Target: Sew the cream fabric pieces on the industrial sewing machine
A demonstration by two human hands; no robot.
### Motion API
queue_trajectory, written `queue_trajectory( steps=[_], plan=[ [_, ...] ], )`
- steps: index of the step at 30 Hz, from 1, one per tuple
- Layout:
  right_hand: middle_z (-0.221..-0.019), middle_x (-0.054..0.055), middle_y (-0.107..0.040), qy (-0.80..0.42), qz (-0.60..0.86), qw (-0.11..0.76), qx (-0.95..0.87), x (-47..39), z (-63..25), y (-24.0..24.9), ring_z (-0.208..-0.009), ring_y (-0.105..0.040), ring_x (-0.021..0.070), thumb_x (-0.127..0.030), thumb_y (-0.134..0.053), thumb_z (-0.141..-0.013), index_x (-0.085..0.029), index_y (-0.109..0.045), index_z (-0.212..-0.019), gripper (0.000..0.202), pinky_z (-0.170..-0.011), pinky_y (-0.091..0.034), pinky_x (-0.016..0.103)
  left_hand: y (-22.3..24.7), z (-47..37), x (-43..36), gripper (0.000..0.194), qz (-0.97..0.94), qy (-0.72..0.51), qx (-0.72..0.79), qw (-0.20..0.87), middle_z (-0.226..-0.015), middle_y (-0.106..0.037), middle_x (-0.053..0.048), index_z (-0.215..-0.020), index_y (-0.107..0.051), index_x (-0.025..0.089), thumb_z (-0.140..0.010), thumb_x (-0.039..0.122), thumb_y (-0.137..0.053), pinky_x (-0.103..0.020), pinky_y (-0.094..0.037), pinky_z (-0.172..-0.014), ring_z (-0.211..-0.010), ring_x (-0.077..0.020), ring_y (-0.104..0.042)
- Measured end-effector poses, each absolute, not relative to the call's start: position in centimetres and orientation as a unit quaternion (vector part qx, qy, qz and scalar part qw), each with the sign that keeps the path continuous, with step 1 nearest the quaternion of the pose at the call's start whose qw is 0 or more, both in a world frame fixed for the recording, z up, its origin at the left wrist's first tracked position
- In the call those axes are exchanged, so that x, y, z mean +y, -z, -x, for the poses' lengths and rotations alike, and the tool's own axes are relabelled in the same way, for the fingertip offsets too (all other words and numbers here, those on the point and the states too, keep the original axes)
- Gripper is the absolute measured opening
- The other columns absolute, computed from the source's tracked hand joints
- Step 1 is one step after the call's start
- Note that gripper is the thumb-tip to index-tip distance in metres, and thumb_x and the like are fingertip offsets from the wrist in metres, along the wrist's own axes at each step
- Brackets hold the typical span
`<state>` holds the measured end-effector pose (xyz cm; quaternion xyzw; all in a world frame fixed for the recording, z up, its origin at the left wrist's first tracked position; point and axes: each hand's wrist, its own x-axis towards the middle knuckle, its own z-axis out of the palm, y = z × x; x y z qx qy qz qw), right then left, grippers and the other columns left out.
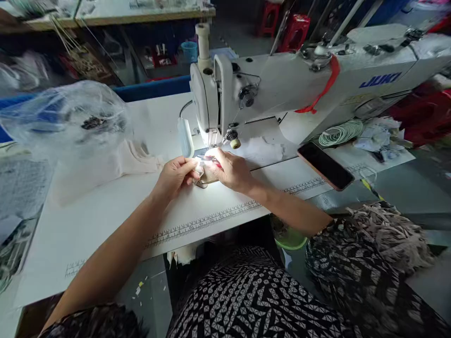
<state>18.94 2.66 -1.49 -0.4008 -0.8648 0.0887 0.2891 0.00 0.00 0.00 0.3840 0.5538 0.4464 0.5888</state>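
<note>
Basically a white sewing table (105,220) w/ a printed ruler strip along its near edge, in a cluttered workshop: shelves and red stools in the blurred background. A white JUKI sewing machine (282,89) sits across the far right part of the table, head toward the middle, arm running off to the right. A red ribbon (326,89) hangs over the arm.

Both hands meet at the needle area, under the machine's bright lamp. Left hand (176,176) is pinched closed on the left side of a small pale fabric piece (206,174); right hand (230,170) has its fingers curled over the right side, pressing it to the bed, and a thin red-tipped tool (211,159) shows at its fingertips. The piece lies flat just in front of the presser foot; glare washes it out, so can't tell its long axis or which way it points.

Left of the hands, a heap of cream cloth (105,169) lies toward the table's left edge, w/ a clear plastic bag (66,117) at the far left corner. Right of the hands, a dark phone (326,165) lies diagonal near the right edge, a coil of pale green cord (340,133) beyond it. Open bare surface runs along the near edge, from below the hands out to the near left corner.
</note>
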Motion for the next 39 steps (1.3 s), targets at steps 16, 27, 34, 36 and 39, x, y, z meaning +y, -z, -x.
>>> queue_trajectory(
  steps=[16, 27, 34, 36, 39],
  plan=[
    [-0.092, 0.008, -0.073, -0.018, 0.43, 0.247, -0.868, 2.0, -18.2, 1.8, -0.085, -0.063, 0.0193, -0.035, -0.05, -0.107, -0.015, -0.071, -0.103, 0.029, -0.067, -0.036, 0.032, 0.4, 0.2, -0.2, 0.023, -0.354, -0.445, 0.564, 0.599, -0.06, -0.07, -0.004, -0.079, -0.069, 0.013, -0.072, 0.031, -0.081, -0.021, -0.054, -0.052, -0.049, -0.0109, -0.062],
    [-0.09, 0.006, -0.073, -0.055, 0.442, 0.252, -0.859, 2.2, -18.2, 1.5, -0.08, -0.063, 0.0173, -0.032, -0.051, -0.106, -0.015, -0.074, -0.101, 0.029, -0.065, -0.036, 0.031, 0.5, 0.3, -0.3, 0.033, -0.358, -0.458, 0.543, 0.606, -0.061, -0.069, -0.004, -0.075, -0.071, 0.014, -0.061, 0.039, -0.089, -0.021, -0.052, -0.052, -0.052, -0.0113, -0.061],
    [-0.09, 0.007, -0.073, -0.08, 0.438, 0.258, -0.857, 2.3, -18.3, 1.5, -0.08, -0.064, 0.0166, -0.031, -0.052, -0.106, -0.015, -0.075, -0.1, 0.028, -0.066, -0.039, 0.03, 0.5, 0.4, -0.3, 0.036, -0.373, -0.466, 0.524, 0.608, -0.06, -0.068, -0.003, -0.071, -0.071, 0.015, -0.06, 0.042, -0.091, -0.023, -0.051, -0.053, -0.052, -0.0107, -0.059],
    [-0.091, 0.006, -0.073, -0.1, 0.435, 0.268, -0.854, 2.4, -18.3, 1.7, -0.081, -0.064, 0.0165, -0.031, -0.052, -0.106, -0.016, -0.074, -0.102, 0.027, -0.067, -0.041, 0.03, 0.5, 0.4, -0.3, 0.035, -0.377, -0.468, 0.524, 0.603, -0.06, -0.067, -0.003, -0.07, -0.072, 0.015, -0.06, 0.042, -0.092, -0.023, -0.051, -0.053, -0.052, -0.0104, -0.058],
    [-0.091, 0.006, -0.073, -0.136, 0.429, 0.29, -0.844, 2.5, -18.3, 2.0, -0.081, -0.064, 0.0162, -0.031, -0.054, -0.105, -0.017, -0.073, -0.101, 0.024, -0.069, -0.043, 0.029, 0.4, 0.4, -0.4, 0.034, -0.382, -0.468, 0.519, 0.605, -0.06, -0.067, -0.002, -0.07, -0.073, 0.015, -0.059, 0.042, -0.092, -0.023, -0.051, -0.054, -0.053, -0.01, -0.057]
  ],
)
